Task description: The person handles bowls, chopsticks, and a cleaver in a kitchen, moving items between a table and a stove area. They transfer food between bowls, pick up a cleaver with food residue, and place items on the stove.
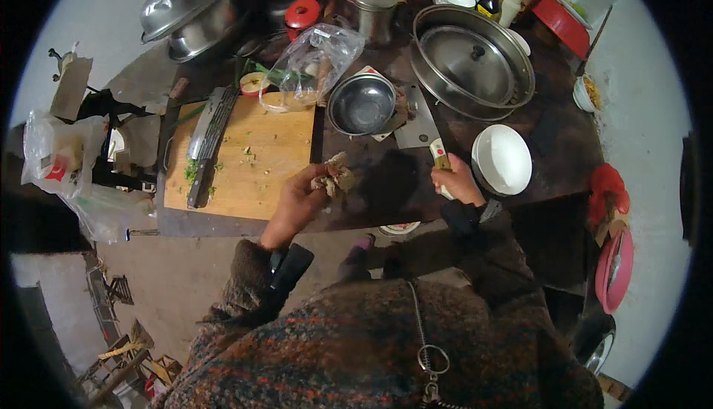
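Cleaver [417, 131]: right hand [458, 181]; pale lump [340, 177]: left hand [301, 196].

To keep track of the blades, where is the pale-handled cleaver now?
In the head view, right of centre: the right hand grips the cleaver between the small dark bowl and the nearest white bowl.

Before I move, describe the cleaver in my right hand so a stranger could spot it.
On the dark table, find the pale wooden cutting board, then go right, past the small dark bowl. There, your right hand grips a cleaver, its wide metal blade pointing away from the body. Its pale handle sets it apart from the knife on the board, whose handle is black.
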Motion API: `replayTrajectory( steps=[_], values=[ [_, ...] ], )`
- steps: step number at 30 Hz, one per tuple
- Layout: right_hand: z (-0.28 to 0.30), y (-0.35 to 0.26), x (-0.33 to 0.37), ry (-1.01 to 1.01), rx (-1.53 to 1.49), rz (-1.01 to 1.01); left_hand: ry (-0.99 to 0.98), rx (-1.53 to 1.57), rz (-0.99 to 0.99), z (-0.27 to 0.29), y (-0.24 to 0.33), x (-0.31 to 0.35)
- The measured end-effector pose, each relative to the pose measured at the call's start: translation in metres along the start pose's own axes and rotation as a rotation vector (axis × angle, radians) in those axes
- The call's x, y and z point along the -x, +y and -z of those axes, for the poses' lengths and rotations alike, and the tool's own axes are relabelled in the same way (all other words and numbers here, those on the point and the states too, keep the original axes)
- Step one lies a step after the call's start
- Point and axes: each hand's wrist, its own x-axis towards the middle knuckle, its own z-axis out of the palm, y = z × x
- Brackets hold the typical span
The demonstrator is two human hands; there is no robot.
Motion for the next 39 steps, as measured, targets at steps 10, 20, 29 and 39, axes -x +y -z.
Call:
replayTrajectory(
  steps=[10, 20, 29, 39],
  values=[
    [0.002, -0.035, 0.106, 0.166, 0.154, 0.055, -0.019, 0.026, -0.07, -0.018, -0.041, -0.03],
    [-0.012, -0.055, 0.166, 0.354, 0.35, 0.123, -0.161, -0.198, -0.688, -0.11, 0.016, -0.034],
    [-0.026, -0.086, 0.198, 0.207, 0.052, 0.104, -0.223, -0.607, -0.848, -0.157, 0.04, -0.037],
    [-0.004, -0.06, 0.229, 0.162, -0.04, 0.136, 0.025, -0.29, -0.585, -0.121, 0.054, -0.109]
  ],
)
